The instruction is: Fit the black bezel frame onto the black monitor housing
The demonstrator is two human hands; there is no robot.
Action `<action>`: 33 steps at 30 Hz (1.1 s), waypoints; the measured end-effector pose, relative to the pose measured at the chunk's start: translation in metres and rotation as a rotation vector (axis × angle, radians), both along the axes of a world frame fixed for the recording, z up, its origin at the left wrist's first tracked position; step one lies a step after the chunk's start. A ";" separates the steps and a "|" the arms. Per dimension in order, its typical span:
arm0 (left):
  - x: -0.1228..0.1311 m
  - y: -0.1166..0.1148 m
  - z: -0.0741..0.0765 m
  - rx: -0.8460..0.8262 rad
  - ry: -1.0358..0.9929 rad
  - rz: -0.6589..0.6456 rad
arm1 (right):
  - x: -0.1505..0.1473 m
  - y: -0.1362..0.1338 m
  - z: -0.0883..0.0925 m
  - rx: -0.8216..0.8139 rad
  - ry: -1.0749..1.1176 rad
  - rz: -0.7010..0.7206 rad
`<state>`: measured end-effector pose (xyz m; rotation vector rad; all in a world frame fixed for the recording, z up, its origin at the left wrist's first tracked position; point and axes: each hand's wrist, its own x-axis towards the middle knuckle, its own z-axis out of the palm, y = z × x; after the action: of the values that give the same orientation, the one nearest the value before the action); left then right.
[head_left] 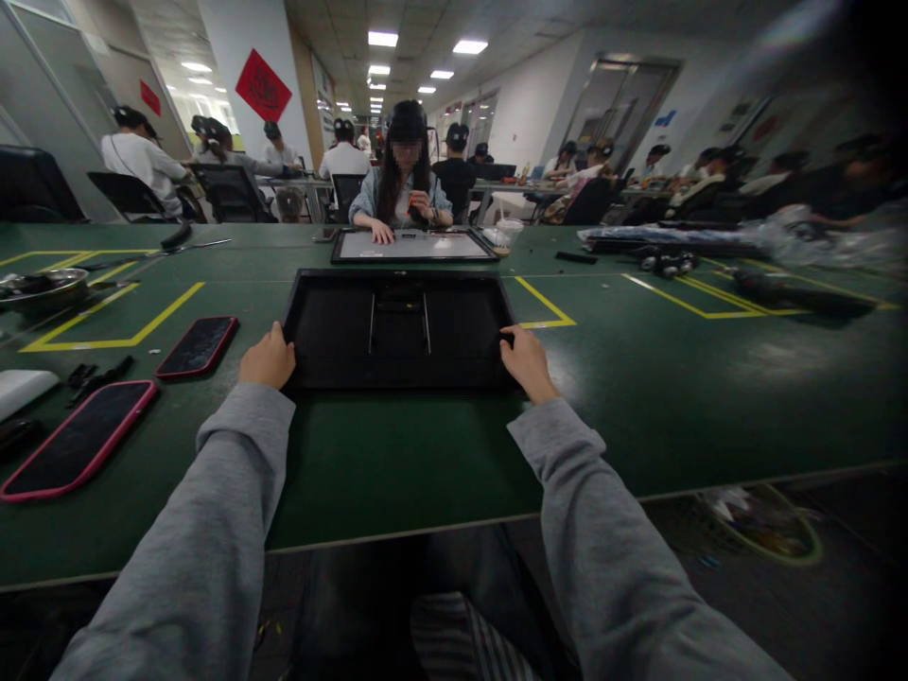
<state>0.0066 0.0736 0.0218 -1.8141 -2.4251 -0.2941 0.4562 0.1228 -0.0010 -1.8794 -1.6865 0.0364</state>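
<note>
A flat black monitor housing (330,326) lies on the green table in front of me, its raised rim all round and two thin metal strips upright in its middle. My left hand (268,357) grips its left edge, thumb on top and fingers curled around the side. On the opposite edge, my right hand (529,362) is closed in the same way. The undersides of my fingers are hidden by the housing and the hands themselves.
Across the table (709,407) a person (404,180) sits behind a framed grey panel (418,246). To my left lie two red-cased phones (81,440) and a metal bowl (43,288). Plastic-wrapped items (673,238) lie at the far right; a basket (762,525) stands below.
</note>
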 end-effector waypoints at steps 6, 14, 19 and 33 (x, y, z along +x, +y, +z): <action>0.003 -0.002 0.003 -0.010 0.010 0.003 | 0.000 0.001 -0.001 0.007 0.016 0.006; 0.002 -0.002 0.002 -0.002 0.003 -0.004 | 0.001 0.001 0.000 -0.001 0.031 0.009; 0.001 -0.001 0.001 -0.001 -0.004 0.004 | -0.001 -0.001 0.003 -0.003 0.032 -0.003; 0.004 -0.002 0.003 -0.019 0.015 0.007 | 0.001 0.005 -0.003 0.032 0.028 -0.005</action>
<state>0.0102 0.0718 0.0244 -1.8084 -2.4320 -0.2563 0.4577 0.1275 -0.0044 -1.8511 -1.6535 0.0332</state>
